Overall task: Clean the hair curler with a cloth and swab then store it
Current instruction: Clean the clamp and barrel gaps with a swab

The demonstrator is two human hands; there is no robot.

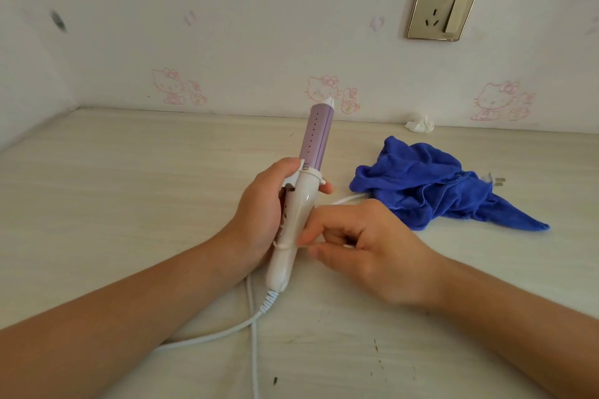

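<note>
I see left hand fingers gripping hair curler handle, bench centre, barrel toward 12 o'clock. Right hand fingers pinch likely swab at handle. Risk: cord at 6 o'clock snags, tugs curler loose.
</note>
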